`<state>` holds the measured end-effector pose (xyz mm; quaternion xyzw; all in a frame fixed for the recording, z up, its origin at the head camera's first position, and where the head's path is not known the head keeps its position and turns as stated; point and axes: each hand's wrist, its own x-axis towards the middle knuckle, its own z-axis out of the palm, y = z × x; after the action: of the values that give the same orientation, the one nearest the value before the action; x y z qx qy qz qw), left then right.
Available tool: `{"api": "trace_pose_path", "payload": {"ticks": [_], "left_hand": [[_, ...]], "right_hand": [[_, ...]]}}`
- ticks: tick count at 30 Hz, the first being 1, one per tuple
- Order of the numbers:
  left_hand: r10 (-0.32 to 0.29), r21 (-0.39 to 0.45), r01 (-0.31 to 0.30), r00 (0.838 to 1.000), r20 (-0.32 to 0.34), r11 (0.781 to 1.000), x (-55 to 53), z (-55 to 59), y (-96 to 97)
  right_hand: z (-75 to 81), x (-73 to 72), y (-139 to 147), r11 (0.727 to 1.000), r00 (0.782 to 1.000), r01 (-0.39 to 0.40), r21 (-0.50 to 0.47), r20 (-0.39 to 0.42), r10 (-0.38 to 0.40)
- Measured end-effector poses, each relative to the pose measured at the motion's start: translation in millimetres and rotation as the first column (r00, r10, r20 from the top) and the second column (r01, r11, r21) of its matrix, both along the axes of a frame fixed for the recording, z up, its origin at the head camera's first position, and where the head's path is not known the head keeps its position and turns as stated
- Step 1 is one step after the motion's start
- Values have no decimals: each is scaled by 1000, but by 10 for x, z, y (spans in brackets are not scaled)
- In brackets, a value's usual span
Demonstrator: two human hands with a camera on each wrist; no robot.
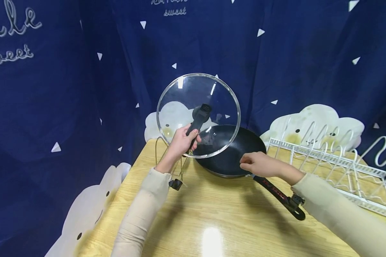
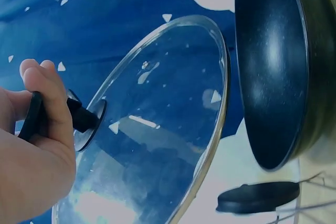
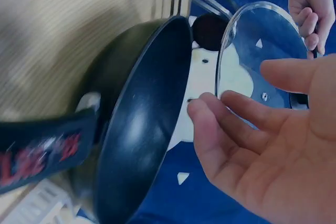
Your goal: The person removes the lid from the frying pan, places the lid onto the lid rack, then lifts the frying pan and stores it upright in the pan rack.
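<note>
With fingers of the left hand (image 1: pixel 184 141) curled round one end of the black handle (image 1: pixel 200 117), holds the glass lid (image 1: pixel 183 101) up in the air, steeply tilted, above and to the left of the frying pan (image 1: pixel 247 144) and partly in front of it. With the right hand (image 1: pixel 265 164), grips nothing: hovers with loosely bent fingers near the pan's right rim, close to the pan handle (image 1: pixel 273 189).

Because of the off-centre grasp, probably risks a swivel or droop of the lid; may then chip the glass on the pan or tangle with the wire stand (image 1: pixel 156 151) just beside. With so low a right sleeve (image 1: pixel 337 210), could also snag the pan handle and turn the pan on the tabletop (image 1: pixel 212 203).

Looks round and clear, with a bright metal edge, pale streaks of reflected light, a small metal fitting (image 1: pixel 214 134) off to one side, and the handle at the centre of the near face. Seems well apart from the pan in the right wrist view.

Farther right, a white rack (image 1: pixel 328 157); beyond everything, dark blue cloth (image 1: pixel 83 107) with clouds and triangles.
</note>
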<state>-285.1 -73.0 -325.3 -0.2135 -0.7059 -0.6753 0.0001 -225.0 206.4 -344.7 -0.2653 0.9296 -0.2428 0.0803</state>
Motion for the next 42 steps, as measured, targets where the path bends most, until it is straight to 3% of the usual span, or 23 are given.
{"api": "trace_pose_path", "payload": {"ticks": [9,14,21,30,37,42], "left_hand": [[81,41,-77,988,-133,996,18,21,-215],[150,-17,-157,969,-195,988,61,86,-296],[265,-68,-297,919,-292,953,63,76,-381],[386,-66,-444,835,-392,894,100,57,-459],[432,-120,-542,768,-474,832,91,-31,-495],[460,-136,-590,735,-498,796,74,-85,-498]], "right_hand": [[-63,-88,-355,998,997,-68,-4,24,68],[-140,-148,-561,997,999,-34,-62,6,35],[-313,-264,-879,989,998,66,-132,7,-65],[-451,-452,-1260,975,969,151,-162,-172,-179],[-510,-640,-1453,959,964,212,-187,-119,-236],[-526,-794,-1542,950,961,239,-199,-91,-261]]}}
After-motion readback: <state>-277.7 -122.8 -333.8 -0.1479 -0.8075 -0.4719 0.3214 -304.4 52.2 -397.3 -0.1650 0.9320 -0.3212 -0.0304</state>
